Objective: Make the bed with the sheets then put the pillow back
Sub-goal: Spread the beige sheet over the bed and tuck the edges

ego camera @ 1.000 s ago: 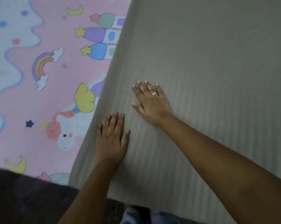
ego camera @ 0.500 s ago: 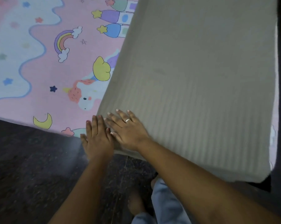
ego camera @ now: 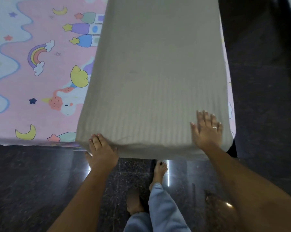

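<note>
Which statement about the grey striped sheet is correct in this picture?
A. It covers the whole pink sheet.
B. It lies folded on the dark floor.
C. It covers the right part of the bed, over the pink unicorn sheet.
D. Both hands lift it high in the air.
C: the grey striped sheet lies over the bed's right part, and the pink unicorn sheet still shows beside it.

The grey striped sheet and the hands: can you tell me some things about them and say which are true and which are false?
1. The grey striped sheet lies over the pink unicorn-print sheet. True.
2. The right hand wears a ring. True.
3. Both hands are in the air. False: both rest on the grey sheet, the left hand at its near edge.
4. The floor is white carpet. False: it is dark and shiny.
</note>
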